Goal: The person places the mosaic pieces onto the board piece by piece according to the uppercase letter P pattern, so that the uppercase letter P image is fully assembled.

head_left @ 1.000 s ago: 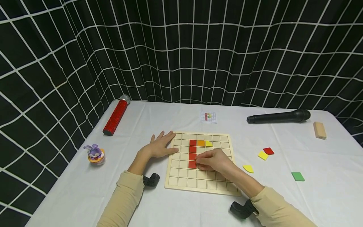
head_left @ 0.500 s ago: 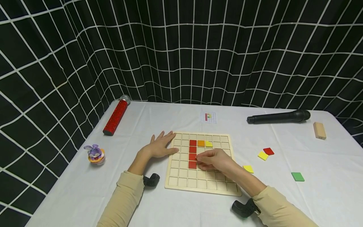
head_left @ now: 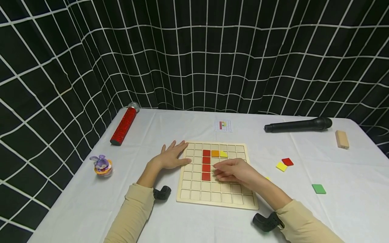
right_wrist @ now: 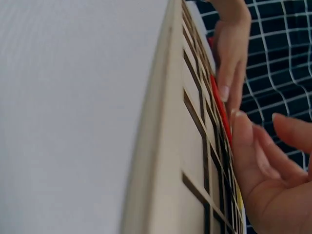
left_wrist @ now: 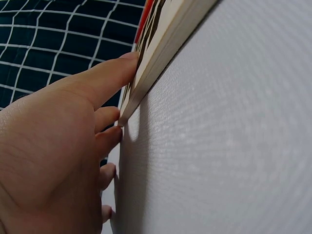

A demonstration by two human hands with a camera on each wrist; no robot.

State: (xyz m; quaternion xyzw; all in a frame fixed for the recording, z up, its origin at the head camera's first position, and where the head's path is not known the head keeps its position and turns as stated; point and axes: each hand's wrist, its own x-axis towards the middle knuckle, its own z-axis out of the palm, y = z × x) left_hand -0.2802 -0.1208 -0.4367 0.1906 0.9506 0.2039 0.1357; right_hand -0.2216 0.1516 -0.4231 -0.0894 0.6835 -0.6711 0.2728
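Since a second ago the right hand has loosened off the lowest red tile and slid a little right, its fingers now nearly straight and holding nothing, while the left hand stays flat against the board's left edge. On the board a column of four red tiles stands with an orange tile and a yellow tile right of its top. Loose red, yellow and green tiles remain on the bench to the right, so I judge the pattern only partly built against the card at the far side.
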